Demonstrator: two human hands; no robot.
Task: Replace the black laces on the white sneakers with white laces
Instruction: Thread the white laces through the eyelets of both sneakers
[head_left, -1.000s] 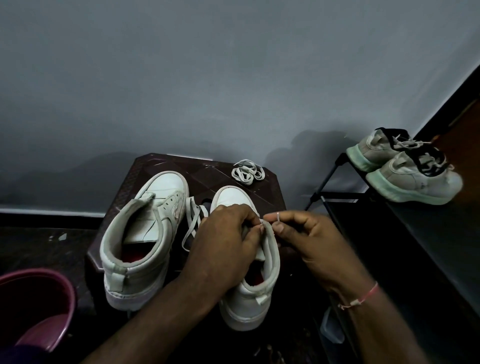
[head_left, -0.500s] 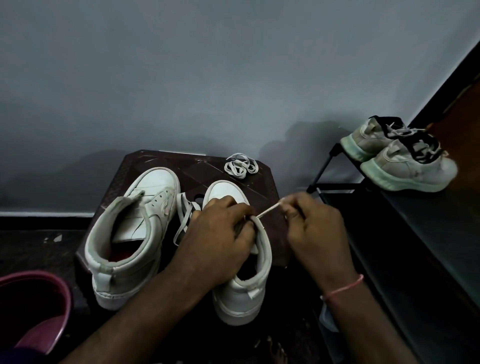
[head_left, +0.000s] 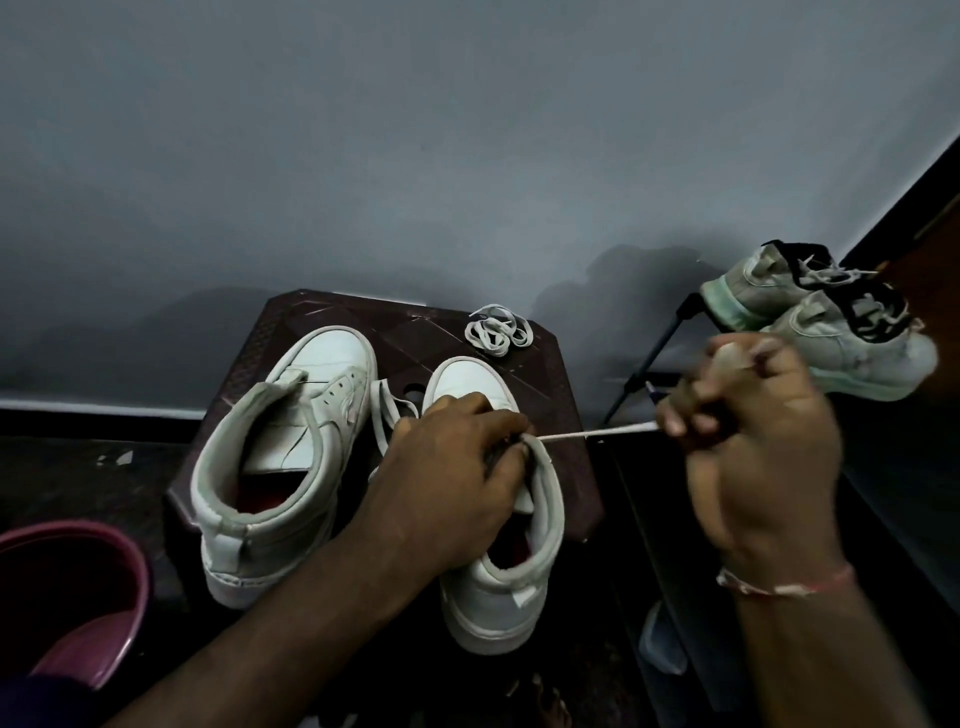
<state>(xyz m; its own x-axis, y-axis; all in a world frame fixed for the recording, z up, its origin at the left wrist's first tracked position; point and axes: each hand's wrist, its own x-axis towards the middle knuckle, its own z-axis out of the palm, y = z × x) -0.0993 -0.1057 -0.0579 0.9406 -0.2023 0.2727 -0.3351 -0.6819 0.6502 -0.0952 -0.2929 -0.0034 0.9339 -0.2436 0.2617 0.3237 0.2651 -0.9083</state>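
as right fingers (head_left: 674, 422) pinch, lace (head_left: 592, 432) stretches.

Your left hand (head_left: 457, 462) curls palm-down at frame centre; your right hand (head_left: 753, 441), fisted in a pinch, is centre-right.

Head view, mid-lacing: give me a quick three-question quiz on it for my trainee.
1. True or false: the right hand pinches a white lace stretched taut from the sneaker that the left hand grips.
2. Where does the coiled lace lie? A) on the stool, beyond the sneakers; B) in the right hand; C) inside a sneaker.
3. How many shoes stand on the rack at the right?
Key: 1 true; 2 A; 3 two.
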